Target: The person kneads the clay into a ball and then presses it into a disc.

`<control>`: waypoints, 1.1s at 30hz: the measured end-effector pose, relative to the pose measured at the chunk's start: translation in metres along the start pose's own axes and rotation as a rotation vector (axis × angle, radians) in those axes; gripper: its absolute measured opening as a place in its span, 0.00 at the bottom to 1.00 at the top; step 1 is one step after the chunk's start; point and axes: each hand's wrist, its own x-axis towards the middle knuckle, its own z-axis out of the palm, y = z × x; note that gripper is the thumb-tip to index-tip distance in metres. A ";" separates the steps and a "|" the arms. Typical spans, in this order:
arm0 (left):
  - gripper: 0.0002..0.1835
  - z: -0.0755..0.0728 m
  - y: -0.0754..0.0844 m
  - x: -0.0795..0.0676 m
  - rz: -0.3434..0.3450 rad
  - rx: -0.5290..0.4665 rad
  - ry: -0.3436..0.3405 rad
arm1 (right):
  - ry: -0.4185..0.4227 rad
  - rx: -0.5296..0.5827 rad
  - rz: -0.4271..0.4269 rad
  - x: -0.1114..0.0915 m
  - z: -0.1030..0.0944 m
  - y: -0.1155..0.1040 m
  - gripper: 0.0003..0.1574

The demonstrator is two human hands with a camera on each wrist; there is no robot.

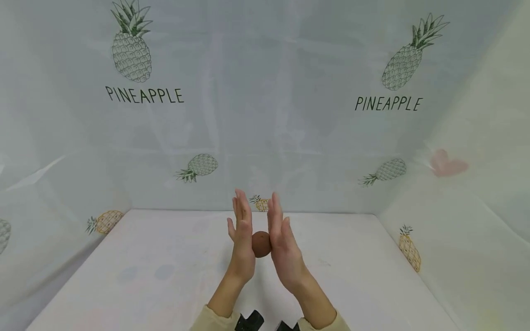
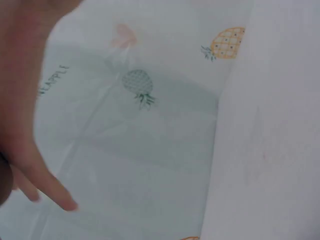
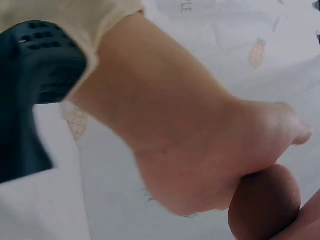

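Note:
A smooth brown ball, looking like modelling clay, sits between two upright palms over the white table. My left hand bears on its left side, fingers straight and pointing up, the thumb standing apart. From the other side my right hand presses flat with its fingers extended. In the right wrist view the ball appears slightly egg-shaped, caught between the palms. Only a dark sliver of the ball enters the left wrist view, at the left edge.
The white table stretches out beneath the hands. A pale plastic sheet printed with pineapples hangs behind it and along both sides. Black wrist devices show near the beige sleeves.

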 end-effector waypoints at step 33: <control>0.34 0.020 -0.001 -0.009 -0.046 -0.126 -0.129 | 0.066 -0.046 -0.168 -0.005 -0.012 -0.018 0.38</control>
